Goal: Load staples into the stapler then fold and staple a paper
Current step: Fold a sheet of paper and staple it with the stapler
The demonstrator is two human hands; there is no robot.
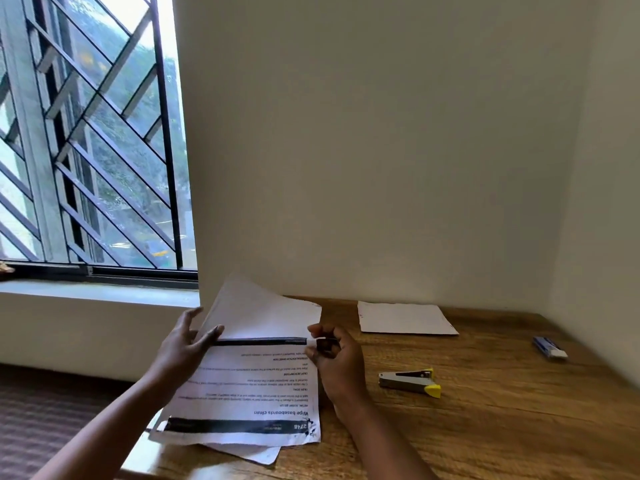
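A printed paper [249, 382] with black header bars lies on the wooden table, its far half lifted and bent back toward me. My left hand [188, 344] grips the paper's left edge at the bend. My right hand [334, 355] pinches the right edge at the same bend. A silver stapler [410, 381] with yellow ends lies on the table to the right of my right hand, untouched. A small blue and white staple box [550, 348] lies further right, near the side wall.
Another white sheet [403, 317] lies flat at the back of the table [502, 427]. More sheets stick out under the printed paper at the front edge. A barred window [93, 140] is on the left; walls close off the back and right.
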